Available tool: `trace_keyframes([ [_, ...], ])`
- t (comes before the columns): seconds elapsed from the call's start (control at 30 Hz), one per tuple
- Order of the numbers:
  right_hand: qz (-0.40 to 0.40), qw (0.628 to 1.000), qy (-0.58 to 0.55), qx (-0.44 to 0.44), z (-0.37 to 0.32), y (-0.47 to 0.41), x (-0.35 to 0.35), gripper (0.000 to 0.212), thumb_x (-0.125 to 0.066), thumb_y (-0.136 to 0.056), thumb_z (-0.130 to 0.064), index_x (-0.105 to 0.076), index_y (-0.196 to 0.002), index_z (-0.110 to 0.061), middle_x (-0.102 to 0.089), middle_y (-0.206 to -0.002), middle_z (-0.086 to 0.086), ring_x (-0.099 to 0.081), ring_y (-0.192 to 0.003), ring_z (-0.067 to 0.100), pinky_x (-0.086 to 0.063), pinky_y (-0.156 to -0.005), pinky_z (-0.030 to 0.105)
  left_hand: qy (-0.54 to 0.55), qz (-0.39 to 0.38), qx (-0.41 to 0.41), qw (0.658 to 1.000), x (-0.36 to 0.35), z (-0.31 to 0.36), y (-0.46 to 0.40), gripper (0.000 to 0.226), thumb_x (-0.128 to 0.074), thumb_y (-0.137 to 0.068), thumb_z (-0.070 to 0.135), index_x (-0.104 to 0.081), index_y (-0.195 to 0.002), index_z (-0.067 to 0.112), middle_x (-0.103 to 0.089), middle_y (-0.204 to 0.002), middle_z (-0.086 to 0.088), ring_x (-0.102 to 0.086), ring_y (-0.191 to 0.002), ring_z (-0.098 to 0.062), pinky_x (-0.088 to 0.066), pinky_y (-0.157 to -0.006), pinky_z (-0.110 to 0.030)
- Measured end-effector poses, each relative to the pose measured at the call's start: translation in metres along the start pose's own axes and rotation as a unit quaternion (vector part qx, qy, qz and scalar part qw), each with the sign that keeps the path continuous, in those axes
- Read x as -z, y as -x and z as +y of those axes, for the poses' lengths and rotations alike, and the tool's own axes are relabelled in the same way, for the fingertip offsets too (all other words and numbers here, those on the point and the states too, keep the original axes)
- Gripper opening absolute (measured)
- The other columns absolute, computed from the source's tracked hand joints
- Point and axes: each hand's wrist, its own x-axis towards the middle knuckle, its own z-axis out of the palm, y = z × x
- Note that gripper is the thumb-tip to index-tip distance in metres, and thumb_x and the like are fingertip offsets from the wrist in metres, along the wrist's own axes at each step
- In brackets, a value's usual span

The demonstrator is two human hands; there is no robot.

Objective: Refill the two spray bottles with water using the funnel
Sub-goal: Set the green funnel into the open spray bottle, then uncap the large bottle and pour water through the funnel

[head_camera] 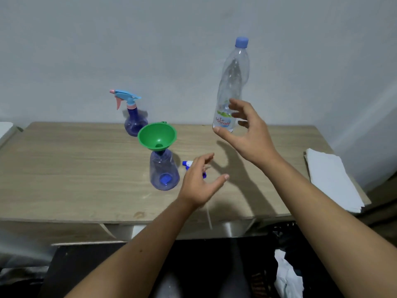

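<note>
A green funnel (157,136) sits in the neck of a clear blue spray bottle (164,173) at the table's middle. Its blue-and-white spray head (187,164) lies on the table just right of it, partly hidden behind my left hand (200,181), which is open above the table. A second purple spray bottle (134,117) with a blue and pink trigger stands farther back. A tall capped clear water bottle (233,82) stands at the back right. My right hand (245,127) is open, fingers curled around its lower part; whether it touches the bottle I cannot tell.
The wooden table (64,168) stands against a pale wall. A stack of white paper (330,179) lies at its right edge. Dark clutter and white cloth (287,274) lie below the table's front edge.
</note>
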Motion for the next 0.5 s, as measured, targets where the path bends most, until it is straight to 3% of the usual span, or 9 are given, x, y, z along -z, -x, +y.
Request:
trace_keyframes([
  [0.1,0.028,0.999,0.0,-0.027,0.021,-0.024,0.011,0.08,-0.09,-0.081,-0.037,-0.05,-0.15,-0.025,-0.057,-0.145,-0.01,-0.058,-0.126,0.005,-0.048,-0.108,0.028,0.027,0.009,0.023,0.999,-0.02,-0.001,-0.048,0.087,-0.092,-0.08,0.044,-0.05,-0.153,0.021,-0.054,-0.149,0.009,-0.057,-0.132,-0.008,-0.05,-0.112,-0.033],
  [0.2,0.044,0.998,0.005,-0.032,0.042,-0.052,0.017,0.083,-0.091,-0.081,-0.035,-0.047,-0.15,-0.023,-0.052,-0.149,-0.008,-0.057,-0.126,0.008,-0.048,-0.109,0.031,0.042,0.034,0.053,0.997,-0.04,-0.007,-0.094,0.103,-0.087,-0.071,0.06,-0.044,-0.157,0.025,-0.047,-0.146,0.018,-0.055,-0.136,-0.009,-0.047,-0.117,-0.037],
  [0.3,0.055,0.998,0.015,-0.038,0.059,-0.083,0.018,0.089,-0.091,-0.081,-0.035,-0.041,-0.153,-0.022,-0.046,-0.152,-0.005,-0.055,-0.128,0.011,-0.047,-0.11,0.033,0.061,0.062,0.064,0.994,-0.056,-0.012,-0.134,0.106,-0.089,-0.068,0.058,-0.04,-0.158,0.033,-0.044,-0.145,0.024,-0.053,-0.138,-0.006,-0.046,-0.119,-0.042],
  [0.4,0.061,0.997,0.021,-0.043,0.071,-0.114,0.017,0.099,-0.092,-0.078,-0.038,-0.035,-0.156,-0.019,-0.04,-0.155,-0.001,-0.053,-0.129,0.013,-0.048,-0.108,0.032,0.065,0.071,0.055,0.994,-0.066,-0.009,-0.17,0.108,-0.096,-0.065,0.052,-0.039,-0.156,0.034,-0.048,-0.15,0.014,-0.056,-0.136,-0.007,-0.051,-0.115,-0.042],
  [0.5,0.066,0.997,0.01,-0.045,0.081,-0.14,0.015,0.105,-0.093,-0.077,-0.04,-0.03,-0.158,-0.019,-0.037,-0.158,0.002,-0.051,-0.133,0.016,-0.047,-0.111,0.032,0.052,0.1,0.057,0.992,-0.072,-0.002,-0.201,0.116,-0.098,-0.068,0.05,-0.035,-0.161,0.022,-0.045,-0.154,0.003,-0.051,-0.138,-0.01,-0.046,-0.119,-0.036],
])
